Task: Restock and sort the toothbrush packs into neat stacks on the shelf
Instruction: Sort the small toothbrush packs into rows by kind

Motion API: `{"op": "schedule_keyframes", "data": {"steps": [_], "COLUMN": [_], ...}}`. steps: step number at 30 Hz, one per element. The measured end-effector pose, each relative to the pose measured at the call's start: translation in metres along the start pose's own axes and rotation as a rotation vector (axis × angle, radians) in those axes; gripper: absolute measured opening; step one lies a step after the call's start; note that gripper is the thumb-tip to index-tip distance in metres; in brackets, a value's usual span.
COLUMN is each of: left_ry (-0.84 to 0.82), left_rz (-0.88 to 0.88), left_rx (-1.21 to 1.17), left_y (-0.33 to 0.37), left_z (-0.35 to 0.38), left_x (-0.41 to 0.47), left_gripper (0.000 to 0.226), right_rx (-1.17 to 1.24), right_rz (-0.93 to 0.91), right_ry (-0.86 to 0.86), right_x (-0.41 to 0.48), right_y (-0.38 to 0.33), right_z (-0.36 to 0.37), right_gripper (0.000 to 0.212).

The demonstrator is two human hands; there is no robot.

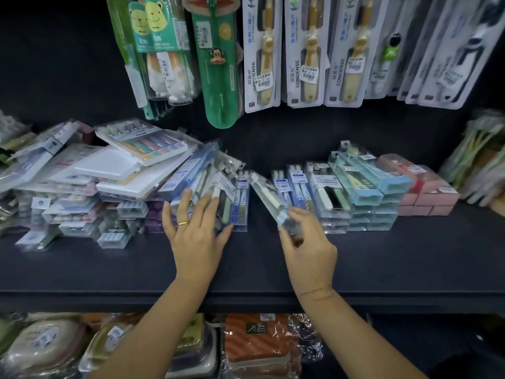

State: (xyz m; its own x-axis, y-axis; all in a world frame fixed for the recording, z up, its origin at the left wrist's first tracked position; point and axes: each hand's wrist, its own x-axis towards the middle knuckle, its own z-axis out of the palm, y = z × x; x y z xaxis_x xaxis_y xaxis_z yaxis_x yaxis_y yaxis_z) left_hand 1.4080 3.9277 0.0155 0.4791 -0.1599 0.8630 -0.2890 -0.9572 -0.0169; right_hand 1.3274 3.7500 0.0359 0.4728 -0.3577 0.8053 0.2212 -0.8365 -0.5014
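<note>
Head view: your right hand [307, 243] pinches the near end of a clear toothbrush pack [266, 194] between curled fingers and thumb. The pack's long axis runs on a slant, from your fingertips at the near right up and away to the far left, so its far end points toward the leaning packs [218, 187]. It sits just beyond and left of your right hand, over the dark shelf [396, 255], in the gap between the leaning packs and the upright row [289, 187] of blue-labelled packs to its right.

Your left hand [195, 231], with a gold ring [183, 223] on one finger, lies open. Its fingers are straight and spread, pressing on the fronts of the leaning packs, which tilt off a loose heap [109, 173] of flat packs at the left of the shelf.

Right of the row stand stacked pale blue boxes [366, 195], then pink boxes [429, 198]. You can read "SOFT TOOTHBRUSH" on the white label of a labelled pack [325, 184] in the row. Above, the hanging cards [262, 56] read "CONDENSE" down one side and carry price stickers showing 2.00. The smaller print is too blurred to read.
</note>
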Motion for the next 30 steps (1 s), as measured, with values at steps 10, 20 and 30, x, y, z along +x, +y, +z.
{"op": "schedule_keyframes", "data": {"steps": [10, 20, 30], "left_ry": [0.079, -0.248, -0.271], "left_rz": [0.04, -0.472, -1.028], "left_rx": [-0.075, -0.584, -0.86], "left_y": [0.013, 0.046, 0.063], "left_z": [-0.007, -0.039, -0.055], "left_x": [-0.008, -0.007, 0.007], "left_gripper": [0.043, 0.058, 0.038], "right_rx": [0.151, 0.153, 0.27], "right_rz": [0.33, 0.689, 0.801], "right_ry": [-0.357, -0.593, -0.577], "right_x": [-0.018, -0.003, 0.001], "right_y": [0.02, 0.0, 0.005], "right_z": [-0.009, 0.005, 0.023], "right_gripper": [0.023, 0.044, 0.02]}}
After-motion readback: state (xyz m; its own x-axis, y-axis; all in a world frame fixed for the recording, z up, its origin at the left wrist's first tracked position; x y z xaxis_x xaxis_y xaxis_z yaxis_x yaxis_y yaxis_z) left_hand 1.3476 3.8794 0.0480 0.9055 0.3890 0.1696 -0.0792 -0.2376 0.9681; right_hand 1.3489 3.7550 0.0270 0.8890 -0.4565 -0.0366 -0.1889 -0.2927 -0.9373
